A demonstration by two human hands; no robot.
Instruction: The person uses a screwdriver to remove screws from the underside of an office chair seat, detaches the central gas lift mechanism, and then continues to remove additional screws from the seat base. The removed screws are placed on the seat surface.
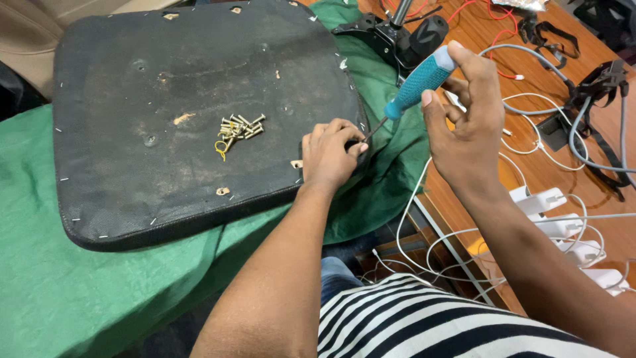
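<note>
A screwdriver (416, 86) with a teal and grey handle is held in the right hand (467, 126) in the upper right of the frame; the grip is clenched around the handle, with the thumb and fingers wrapped at its upper end. The thin metal shaft is slanted down and to the left, and its tip is brought to the right edge of a black seat pad (165, 119), just beside the left hand (329, 156). The left hand is laid on that edge at the centre of the frame, its fingers curled and pinched together at the screwdriver's tip; whether something small is grasped between them cannot be told, as the spot is covered by the fingers.

The seat pad is turned underside up and fills the upper left and centre of the frame. A small heap of brass-coloured screws (237, 129) is seen on its middle, well to the left of the left hand. The pad is laid on a green cloth (79, 285), which is spread across the lower left. A wooden table (550, 166) occupies the right side, and white cables (530, 132) and white chargers (563, 225) are scattered on it. A black chair mechanism (391, 33) is seen at the top centre, beyond the pad.
</note>
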